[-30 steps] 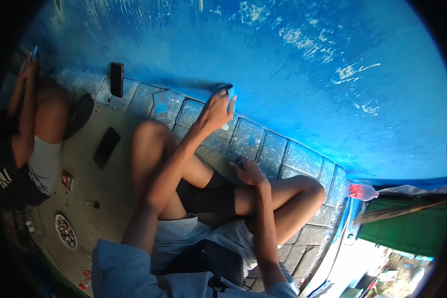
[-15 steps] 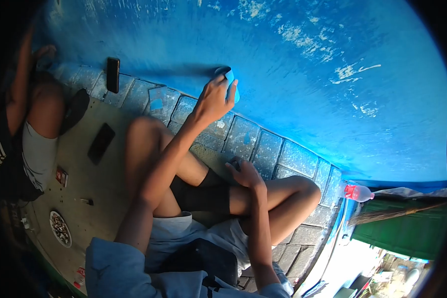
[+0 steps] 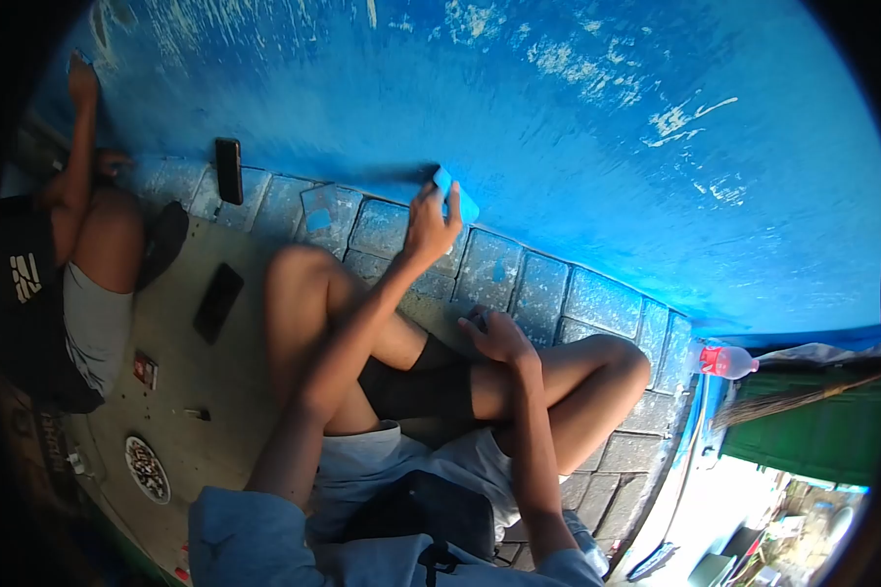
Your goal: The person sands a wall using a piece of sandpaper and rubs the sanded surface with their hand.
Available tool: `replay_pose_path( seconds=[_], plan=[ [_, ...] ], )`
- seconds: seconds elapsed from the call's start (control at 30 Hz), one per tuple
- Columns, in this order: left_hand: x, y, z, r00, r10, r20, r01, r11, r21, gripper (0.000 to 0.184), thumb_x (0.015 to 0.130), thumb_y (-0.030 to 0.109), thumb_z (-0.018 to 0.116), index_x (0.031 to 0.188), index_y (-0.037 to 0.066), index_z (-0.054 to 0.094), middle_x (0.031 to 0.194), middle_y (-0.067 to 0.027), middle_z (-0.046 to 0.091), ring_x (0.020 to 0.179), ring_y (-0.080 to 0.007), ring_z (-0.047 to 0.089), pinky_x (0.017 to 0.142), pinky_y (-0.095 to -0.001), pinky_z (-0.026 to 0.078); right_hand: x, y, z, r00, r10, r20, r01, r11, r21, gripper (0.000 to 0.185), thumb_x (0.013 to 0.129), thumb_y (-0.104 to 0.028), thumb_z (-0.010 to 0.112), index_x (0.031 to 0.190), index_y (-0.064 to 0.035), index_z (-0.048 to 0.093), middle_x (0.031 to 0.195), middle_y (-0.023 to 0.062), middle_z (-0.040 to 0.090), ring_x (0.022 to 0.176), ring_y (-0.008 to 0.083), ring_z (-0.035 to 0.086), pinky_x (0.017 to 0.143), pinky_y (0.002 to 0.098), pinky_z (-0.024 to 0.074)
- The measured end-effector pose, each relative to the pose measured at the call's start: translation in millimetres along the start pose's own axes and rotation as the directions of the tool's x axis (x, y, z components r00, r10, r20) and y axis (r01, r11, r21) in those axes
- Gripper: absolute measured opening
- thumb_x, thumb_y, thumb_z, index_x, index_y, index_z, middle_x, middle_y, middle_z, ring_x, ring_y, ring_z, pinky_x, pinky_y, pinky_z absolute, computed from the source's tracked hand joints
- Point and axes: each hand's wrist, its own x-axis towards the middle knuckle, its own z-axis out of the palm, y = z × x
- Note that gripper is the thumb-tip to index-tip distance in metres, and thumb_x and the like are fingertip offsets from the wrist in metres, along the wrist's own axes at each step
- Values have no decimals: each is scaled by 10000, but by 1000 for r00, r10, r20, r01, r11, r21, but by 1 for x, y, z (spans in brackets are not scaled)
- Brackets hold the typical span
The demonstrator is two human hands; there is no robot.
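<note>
My left hand [image 3: 431, 227] pinches a folded light-blue piece of sandpaper [image 3: 457, 194] against the foot of the blue wall [image 3: 558, 166]. Its fingers are closed around the near side of the sheet. My right hand [image 3: 499, 338] rests by my crossed shins with curled fingers. Something small and dark shows at its fingertips, too unclear to name. Beneath the wall runs a strip of grey paving bricks [image 3: 485, 269], and a flat square scrap [image 3: 329, 207] lies on them.
At left sits another person [image 3: 98, 225], one hand raised to the wall. One phone [image 3: 228, 171] leans near the wall; another phone [image 3: 218, 302] lies on the mat [image 3: 196, 362]. Nearby are a small box [image 3: 146, 370] and a plate [image 3: 131, 452] of small bits. A bottle [image 3: 726, 362] and broom [image 3: 793, 399] are right.
My left hand has slid the sandpaper a little down toward the wall's base. My right hand keeps its place by my shin. The other person's arm has risen to the wall.
</note>
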Motion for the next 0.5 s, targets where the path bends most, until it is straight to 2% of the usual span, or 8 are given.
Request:
replay_pose_path(
  seconds=[0.1,0.17,0.2,0.3,0.4,0.47,0.5],
  plan=[
    [-18,-11,14,995,28,91,-32,998,45,185,951,111,495,885,-54,547,775,-253,559,691,-433,553,621,-505,430,9,0,1,999,32,44,-31,999,-32,375,915,-378,593,1074,-41,640,813,220,659,792,357,657,722,428,493],
    [-6,-5,9,997,48,62,-48,999,5,187,951,110,495,879,-54,547,769,-247,556,687,-429,551,617,-500,431,5,-3,-2,999,37,35,-35,999,-35,411,907,-399,591,1093,-36,636,909,272,658,923,434,631,822,483,489],
    [4,6,2,996,76,55,-75,997,-36,189,951,110,496,873,-54,547,763,-242,552,683,-424,550,613,-495,432,2,-1,-4,998,42,36,-40,998,-47,411,907,-399,591,1093,-36,636,909,272,658,923,434,631,822,483,489],
    [16,14,-2,994,107,-10,-107,994,-2,187,947,100,499,837,-46,540,745,-229,548,665,-405,552,594,-477,433,-3,0,0,999,42,13,-42,999,3,412,906,-399,592,1102,-38,630,902,275,657,921,430,634,816,488,492],
    [-8,-3,11,988,34,148,-40,999,33,200,936,100,503,839,-67,554,770,-240,568,702,-418,572,641,-480,458,2,-6,-3,998,49,26,-49,999,17,397,910,-381,590,1128,-51,617,885,278,654,900,427,638,793,485,495],
    [-17,-18,18,986,68,150,-75,996,45,208,937,103,501,835,-70,556,780,-244,574,708,-424,575,653,-477,467,4,-10,-8,997,72,38,-73,997,22,413,922,-357,594,1135,-3,596,795,226,657,750,305,666,706,406,499],
    [-18,-14,18,985,93,144,-101,994,49,216,937,107,498,832,-72,558,790,-248,580,714,-429,578,665,-473,477,5,-9,-8,996,72,42,-73,997,14,413,922,-357,594,1135,-3,596,795,226,657,750,305,666,706,406,499]
  ],
)
